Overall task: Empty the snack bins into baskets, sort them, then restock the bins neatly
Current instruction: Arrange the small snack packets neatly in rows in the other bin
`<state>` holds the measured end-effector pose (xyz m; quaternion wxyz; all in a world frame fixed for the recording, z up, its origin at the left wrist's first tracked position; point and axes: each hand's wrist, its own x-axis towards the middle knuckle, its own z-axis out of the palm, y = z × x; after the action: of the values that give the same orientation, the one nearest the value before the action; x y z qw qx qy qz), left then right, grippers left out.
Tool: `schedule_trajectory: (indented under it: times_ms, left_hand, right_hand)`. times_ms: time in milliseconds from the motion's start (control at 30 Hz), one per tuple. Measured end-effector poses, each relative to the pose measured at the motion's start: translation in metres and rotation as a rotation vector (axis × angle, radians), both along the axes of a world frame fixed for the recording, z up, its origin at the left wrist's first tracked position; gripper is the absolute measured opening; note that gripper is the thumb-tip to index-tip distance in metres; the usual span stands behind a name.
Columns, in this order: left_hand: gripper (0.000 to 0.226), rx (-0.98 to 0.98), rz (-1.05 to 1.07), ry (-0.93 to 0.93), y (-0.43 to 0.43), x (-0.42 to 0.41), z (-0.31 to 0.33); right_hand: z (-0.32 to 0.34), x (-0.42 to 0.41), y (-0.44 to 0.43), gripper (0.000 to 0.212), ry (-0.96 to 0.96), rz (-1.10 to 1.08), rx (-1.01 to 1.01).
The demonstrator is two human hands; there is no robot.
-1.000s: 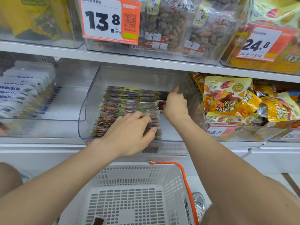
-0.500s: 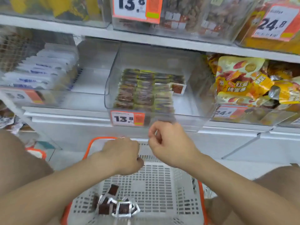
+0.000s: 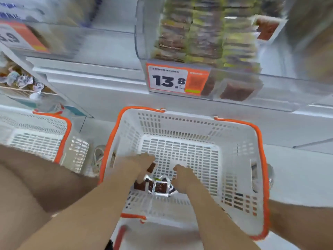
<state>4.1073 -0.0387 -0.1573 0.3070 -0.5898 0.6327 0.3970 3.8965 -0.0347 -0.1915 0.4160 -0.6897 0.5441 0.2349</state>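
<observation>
A white basket with an orange rim (image 3: 260, 150) stands on the floor below the shelf. A small pile of foil snack packets (image 3: 159, 187) with dark brown contents lies on its floor. Both hands are down inside the basket at that pile. My left hand (image 3: 140, 164) hangs over one brown packet, and my right hand (image 3: 183, 178) sits at the pile's right edge with its fingers curled under. Motion blur hides whether either hand holds a packet. Above, the clear snack bin (image 3: 142, 49) holds neat rows of the same packets (image 3: 207, 42) behind a 13.8 price tag (image 3: 176, 79).
A second white and orange basket (image 3: 59, 134) stands at the left, beside a shoe (image 3: 98, 157). Another clear bin with an orange price tag (image 3: 19, 37) sits on the shelf's left. My bare knees frame the basket on both sides.
Both hands have dropped from just under the bin's front edge down into the basket, onto the packet pile. The camera has tilted down, so the bin now sits at the top.
</observation>
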Motion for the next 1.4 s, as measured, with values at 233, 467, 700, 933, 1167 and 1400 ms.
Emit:
schedule_trajectory:
  times_ms: [233,467,700,933,1167,1400]
  left_hand:
    - [0.085,-0.142,-0.128,-0.021,0.028,0.004,-0.08]
    - [0.038,-0.189,-0.114,0.162,0.036,0.001,-0.075]
    - [0.02,-0.124,-0.029,0.057,0.037,-0.011,-0.061]
    - [0.06,-0.63,0.181,0.205,0.015,-0.027,-0.064]
    - [0.09,-0.441,0.053,0.331,0.034,-0.038,-0.083]
    - [0.038,-0.528,0.815,0.491,0.028,-0.055,-0.053]
  right_hand:
    - [-0.046,0.02,0.023,0.071,-0.012,0.248,-0.051]
    - [-0.058,0.021,0.032,0.064,-0.041,0.27,-0.074]
    - [-0.066,0.014,0.033,0.06,-0.108,0.221,-0.029]
    - [-0.045,-0.024,-0.005,0.027,-0.068,-0.234,-0.27]
    - [-0.042,-0.055,-0.022,0.026,-0.157,-0.601,-0.31]
    - [-0.036,-0.04,-0.01,0.04,-0.409,-0.838,-0.18]
